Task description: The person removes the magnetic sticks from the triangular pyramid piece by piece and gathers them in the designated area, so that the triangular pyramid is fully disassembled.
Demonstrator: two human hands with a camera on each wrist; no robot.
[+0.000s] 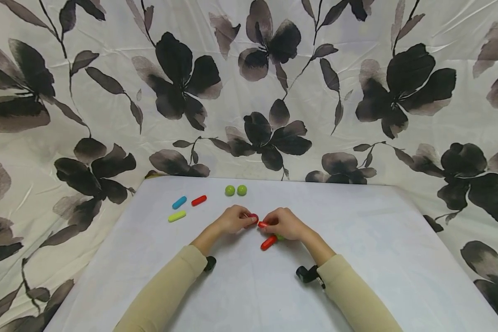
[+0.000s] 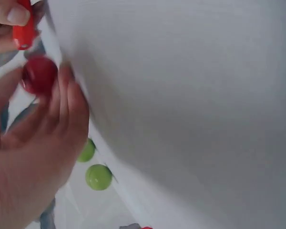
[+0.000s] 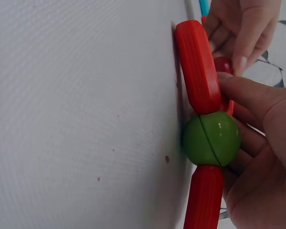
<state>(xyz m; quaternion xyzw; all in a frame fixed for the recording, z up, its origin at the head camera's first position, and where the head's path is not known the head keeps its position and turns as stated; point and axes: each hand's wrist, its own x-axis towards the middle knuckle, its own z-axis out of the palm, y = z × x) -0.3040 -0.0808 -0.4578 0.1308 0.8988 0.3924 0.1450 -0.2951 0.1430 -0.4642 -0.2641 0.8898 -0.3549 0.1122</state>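
Observation:
My left hand [image 1: 234,219] pinches a dark red ball [image 2: 40,75] between thumb and fingers. Facing it, my right hand [image 1: 286,224] grips a short red stick [image 2: 24,31], its end pointing toward the ball with a narrow gap between them. Just under the right hand lies a joined piece: a green ball [image 3: 212,138] with one red stick [image 3: 198,67] on one side and a second red stick [image 3: 205,198] on the other. From the head view, the right hand mostly hides that green ball.
At the back of the white table [image 1: 357,230] sit two green balls [image 1: 235,190] side by side. To the left lie a blue stick [image 1: 179,202], a red stick [image 1: 198,200] and a yellow-green stick [image 1: 176,216]. A flowered cloth [image 1: 336,101] hangs behind the table.

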